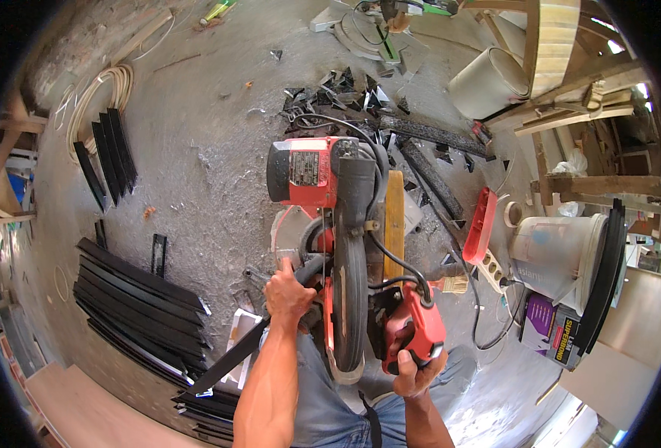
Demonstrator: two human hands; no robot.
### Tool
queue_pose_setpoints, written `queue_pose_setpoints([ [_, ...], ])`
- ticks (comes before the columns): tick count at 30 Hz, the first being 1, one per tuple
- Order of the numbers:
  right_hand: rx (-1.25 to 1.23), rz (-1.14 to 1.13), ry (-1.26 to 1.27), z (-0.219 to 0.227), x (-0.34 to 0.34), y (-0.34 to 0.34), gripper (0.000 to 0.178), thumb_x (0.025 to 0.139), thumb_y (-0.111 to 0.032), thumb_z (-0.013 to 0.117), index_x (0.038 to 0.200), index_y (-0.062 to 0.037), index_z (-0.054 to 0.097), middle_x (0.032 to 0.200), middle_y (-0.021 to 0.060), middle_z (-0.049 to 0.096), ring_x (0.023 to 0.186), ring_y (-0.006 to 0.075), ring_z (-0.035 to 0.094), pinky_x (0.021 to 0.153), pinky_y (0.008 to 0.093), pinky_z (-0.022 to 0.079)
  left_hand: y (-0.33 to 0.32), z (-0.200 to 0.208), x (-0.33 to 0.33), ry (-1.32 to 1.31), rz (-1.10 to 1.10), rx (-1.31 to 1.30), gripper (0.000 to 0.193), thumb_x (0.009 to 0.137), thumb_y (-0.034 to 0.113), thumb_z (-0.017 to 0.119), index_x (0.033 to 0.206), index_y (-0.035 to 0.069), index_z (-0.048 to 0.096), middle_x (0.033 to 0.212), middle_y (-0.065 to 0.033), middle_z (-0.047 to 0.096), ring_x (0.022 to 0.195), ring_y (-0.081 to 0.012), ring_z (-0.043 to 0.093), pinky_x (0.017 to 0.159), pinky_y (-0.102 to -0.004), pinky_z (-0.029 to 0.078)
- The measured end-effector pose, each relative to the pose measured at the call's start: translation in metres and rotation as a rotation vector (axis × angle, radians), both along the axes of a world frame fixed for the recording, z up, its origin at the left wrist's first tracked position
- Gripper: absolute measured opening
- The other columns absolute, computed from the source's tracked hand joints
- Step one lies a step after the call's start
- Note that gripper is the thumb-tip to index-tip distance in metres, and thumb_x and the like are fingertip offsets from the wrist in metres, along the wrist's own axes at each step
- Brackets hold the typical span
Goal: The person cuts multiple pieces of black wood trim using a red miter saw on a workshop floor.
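Observation:
A red and black miter saw stands in front of me, its large dark guard hiding part of the blade area. My left hand is closed around a long black strip, which runs diagonally from the lower left into the saw. One finger stretches forward close to the saw's base. My right hand is wrapped about the red saw handle, to the right of the guard; the fingers beneath it are partly hidden. Whether the blade touches the strip is hidden.
Long black strips lie stacked at left. Beyond the saw are dark triangular offcuts. A pale bucket, purple-and-black box, power strip and red tray-like piece sit at right, near a looping cord. Coiled hose lies far left.

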State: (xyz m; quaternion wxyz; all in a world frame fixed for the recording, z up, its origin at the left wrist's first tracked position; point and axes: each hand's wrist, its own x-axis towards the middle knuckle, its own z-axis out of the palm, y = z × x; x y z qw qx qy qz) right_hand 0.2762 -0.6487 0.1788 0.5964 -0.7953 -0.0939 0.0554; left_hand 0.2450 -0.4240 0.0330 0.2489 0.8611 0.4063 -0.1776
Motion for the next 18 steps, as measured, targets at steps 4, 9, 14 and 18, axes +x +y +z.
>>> queue_pose_setpoints([
  [4, 0.109, -0.007, 0.003, -0.012, -0.009, -0.003, 0.034, 0.087, -0.020, 0.064, 0.105, 0.0092, 0.059, 0.078, 0.0094, 0.065, 0.054, 0.0109, 0.057, 0.049, 0.0239, 0.045, 0.000, -0.005, -0.003, -0.010, -0.001, 0.003, 0.063, 0.068, 0.030, 0.079, 0.118, 0.004, 0.052, 0.093, -0.0268, 0.068, 0.087, -0.0467, 0.069, 0.079, -0.0533, 0.056],
  [9, 0.055, -0.027, 0.164, -0.010, -0.018, -0.008, 0.046, 0.081, -0.026, 0.064, 0.112, 0.0083, 0.058, 0.085, 0.0124, 0.065, 0.068, 0.0184, 0.062, 0.061, 0.0305, 0.050, 0.000, -0.008, -0.002, -0.020, -0.012, 0.000, 0.062, 0.066, 0.028, 0.078, 0.117, 0.005, 0.051, 0.092, -0.0265, 0.066, 0.085, -0.0471, 0.068, 0.077, -0.0534, 0.056],
  [14, 0.149, -0.147, 0.174, -0.018, -0.027, -0.009, 0.041, 0.081, -0.018, 0.065, 0.105, 0.0146, 0.061, 0.080, 0.0165, 0.068, 0.058, 0.0171, 0.064, 0.051, 0.0285, 0.052, 0.000, -0.001, 0.000, -0.033, -0.007, -0.003, 0.061, 0.066, 0.028, 0.079, 0.115, 0.005, 0.051, 0.091, -0.0259, 0.066, 0.086, -0.0468, 0.068, 0.076, -0.0535, 0.056],
  [18, 0.092, -0.061, 0.077, -0.017, -0.020, -0.009, 0.043, 0.081, -0.021, 0.065, 0.104, 0.0155, 0.062, 0.080, 0.0173, 0.068, 0.058, 0.0189, 0.065, 0.052, 0.0293, 0.053, 0.001, -0.002, -0.002, -0.052, -0.004, -0.001, 0.063, 0.066, 0.030, 0.080, 0.115, 0.004, 0.051, 0.091, -0.0257, 0.065, 0.085, -0.0463, 0.068, 0.076, -0.0533, 0.056],
])
